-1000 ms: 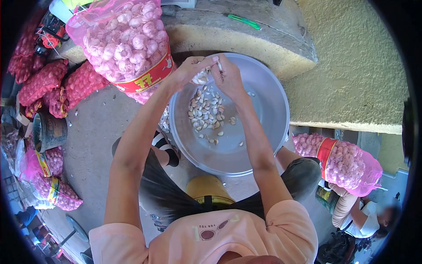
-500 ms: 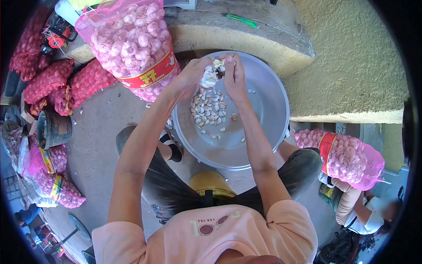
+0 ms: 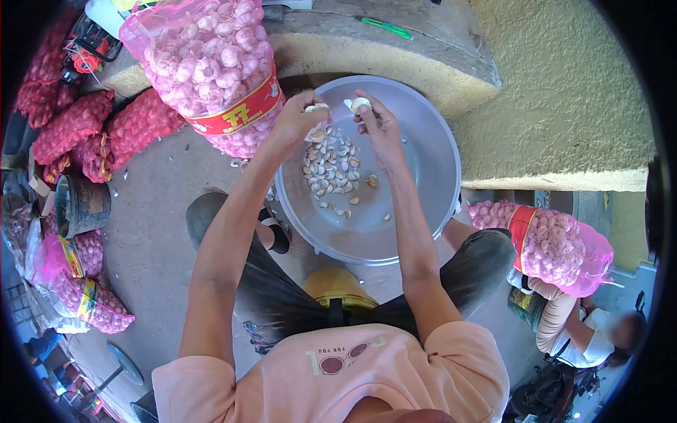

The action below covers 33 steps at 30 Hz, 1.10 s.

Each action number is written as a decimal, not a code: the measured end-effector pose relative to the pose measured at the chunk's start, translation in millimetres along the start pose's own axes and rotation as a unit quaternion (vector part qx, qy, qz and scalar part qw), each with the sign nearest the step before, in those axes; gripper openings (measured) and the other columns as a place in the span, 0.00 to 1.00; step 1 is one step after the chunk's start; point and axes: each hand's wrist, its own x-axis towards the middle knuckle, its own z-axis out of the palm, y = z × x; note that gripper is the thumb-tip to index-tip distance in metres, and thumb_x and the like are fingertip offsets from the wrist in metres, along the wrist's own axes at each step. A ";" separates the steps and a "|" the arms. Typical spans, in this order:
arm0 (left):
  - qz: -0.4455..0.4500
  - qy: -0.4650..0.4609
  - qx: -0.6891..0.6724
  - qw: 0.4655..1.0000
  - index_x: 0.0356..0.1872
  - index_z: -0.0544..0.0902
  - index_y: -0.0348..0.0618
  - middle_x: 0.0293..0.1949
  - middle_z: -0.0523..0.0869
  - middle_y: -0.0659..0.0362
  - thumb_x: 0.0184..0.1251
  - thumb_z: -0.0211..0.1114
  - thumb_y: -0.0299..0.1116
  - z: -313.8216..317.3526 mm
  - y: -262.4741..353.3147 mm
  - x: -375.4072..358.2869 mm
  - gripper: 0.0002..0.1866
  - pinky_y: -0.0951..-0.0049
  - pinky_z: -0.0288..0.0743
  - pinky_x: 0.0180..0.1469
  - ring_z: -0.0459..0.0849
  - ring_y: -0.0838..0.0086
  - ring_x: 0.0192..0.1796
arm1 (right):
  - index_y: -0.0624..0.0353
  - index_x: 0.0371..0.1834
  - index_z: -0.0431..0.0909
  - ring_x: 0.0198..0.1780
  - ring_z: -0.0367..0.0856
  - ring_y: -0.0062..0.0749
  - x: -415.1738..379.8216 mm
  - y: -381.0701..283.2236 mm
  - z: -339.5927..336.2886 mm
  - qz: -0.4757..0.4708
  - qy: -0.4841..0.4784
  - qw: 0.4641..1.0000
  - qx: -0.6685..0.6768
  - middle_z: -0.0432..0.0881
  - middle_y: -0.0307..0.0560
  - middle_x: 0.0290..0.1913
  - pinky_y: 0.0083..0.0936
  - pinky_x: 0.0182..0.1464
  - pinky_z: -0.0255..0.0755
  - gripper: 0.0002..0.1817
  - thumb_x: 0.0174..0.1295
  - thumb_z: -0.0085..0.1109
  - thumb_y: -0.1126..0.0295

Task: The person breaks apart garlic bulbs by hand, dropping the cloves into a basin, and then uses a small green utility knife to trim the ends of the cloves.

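Observation:
My left hand [image 3: 296, 125] is over the left rim of a wide metal basin [image 3: 416, 204], its fingers closed round a piece of white garlic [image 3: 316, 132]. Over the basin's upper middle, my right hand [image 3: 379, 128] pinches another pale garlic piece [image 3: 358, 105] between thumb and fingers. The two hands are apart. Below them many loose garlic cloves [image 3: 330, 169] lie on the left side of the basin floor, with a few single cloves farther right.
A large pink net sack of garlic [image 3: 211, 67] stands left of the basin. More sacks [image 3: 144, 127] and a dark bucket [image 3: 83, 206] are farther left. A green cutter [image 3: 386, 28] lies on the ledge [image 3: 317, 32]. At right are another sack [image 3: 550, 247] and a seated person [image 3: 599, 338].
My hands have moved apart from each other. The garlic that was between them is now in two portions, one in each hand. The view has shifted slightly.

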 end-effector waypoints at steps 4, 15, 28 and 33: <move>0.044 -0.008 -0.023 0.999 0.50 0.79 0.35 0.44 0.82 0.60 0.60 0.66 0.33 13.2 10.7 -1.3 0.18 0.79 0.72 0.45 0.79 0.81 0.44 | 0.61 0.56 0.75 0.38 0.78 0.18 -1.5 -6.9 1.5 -0.010 0.000 0.999 0.031 0.81 0.40 0.41 0.16 0.38 0.72 0.16 0.66 0.56 0.71; 0.103 -0.024 0.125 0.987 0.55 0.77 0.35 0.45 0.84 0.59 0.64 0.64 0.33 22.8 29.7 -8.2 0.20 0.76 0.71 0.52 0.79 0.78 0.48 | 0.66 0.49 0.77 0.42 0.79 0.21 -3.4 -30.4 15.0 -0.145 -0.012 0.983 -0.116 0.81 0.44 0.43 0.20 0.42 0.76 0.11 0.66 0.52 0.78; 0.277 0.060 0.362 0.888 0.52 0.77 0.40 0.40 0.84 0.56 0.62 0.60 0.26 19.5 26.7 -6.4 0.16 0.76 0.73 0.47 0.81 0.75 0.41 | 0.65 0.55 0.73 0.35 0.75 0.16 2.9 -40.5 8.8 -0.013 -0.095 0.995 0.003 0.80 0.40 0.40 0.15 0.37 0.71 0.15 0.69 0.52 0.70; 0.179 0.045 0.208 0.961 0.51 0.78 0.37 0.40 0.84 0.57 0.61 0.59 0.23 22.8 30.0 -8.3 0.15 0.76 0.73 0.47 0.80 0.79 0.43 | 0.68 0.55 0.72 0.37 0.76 0.17 5.2 -44.8 6.8 0.006 -0.129 0.992 -0.007 0.80 0.42 0.41 0.16 0.40 0.72 0.15 0.68 0.52 0.73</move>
